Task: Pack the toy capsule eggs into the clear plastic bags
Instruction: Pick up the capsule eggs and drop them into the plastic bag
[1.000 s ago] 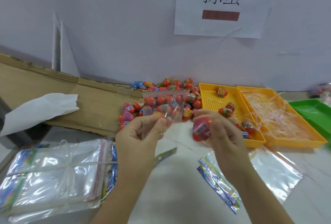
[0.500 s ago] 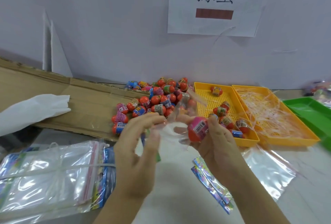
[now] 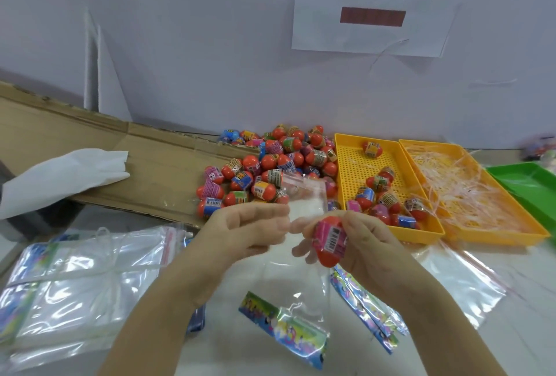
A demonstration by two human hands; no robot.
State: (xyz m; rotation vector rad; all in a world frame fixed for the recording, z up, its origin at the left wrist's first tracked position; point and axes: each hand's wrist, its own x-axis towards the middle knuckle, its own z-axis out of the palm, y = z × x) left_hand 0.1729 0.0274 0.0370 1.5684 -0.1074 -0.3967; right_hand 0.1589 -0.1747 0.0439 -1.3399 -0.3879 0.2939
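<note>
My right hand (image 3: pixel 365 243) grips a red capsule egg with a pink barcode label (image 3: pixel 329 240) in the middle of the view. My left hand (image 3: pixel 246 231) pinches the edge of a clear plastic bag (image 3: pixel 304 204) that both hands hold between them; its mouth rises in front of the egg pile and its colourful header card (image 3: pixel 285 327) hangs below. A heap of several red capsule eggs (image 3: pixel 270 165) lies behind the hands on the table and cardboard. More eggs (image 3: pixel 382 198) sit in the yellow perforated tray (image 3: pixel 352 171).
A stack of clear bags (image 3: pixel 75 285) lies at the lower left, loose bags (image 3: pixel 460 282) at the right. A second yellow tray (image 3: pixel 493 234) holds plastic strips, a green tray (image 3: pixel 529 183) stands beyond it. Flattened cardboard (image 3: pixel 120 153) and a white cloth (image 3: pixel 63 174) lie at the left.
The bag has turned from held up in front of the pile to hanging between my hands, header card downward. My right hand has brought the egg closer to the bag's mouth.
</note>
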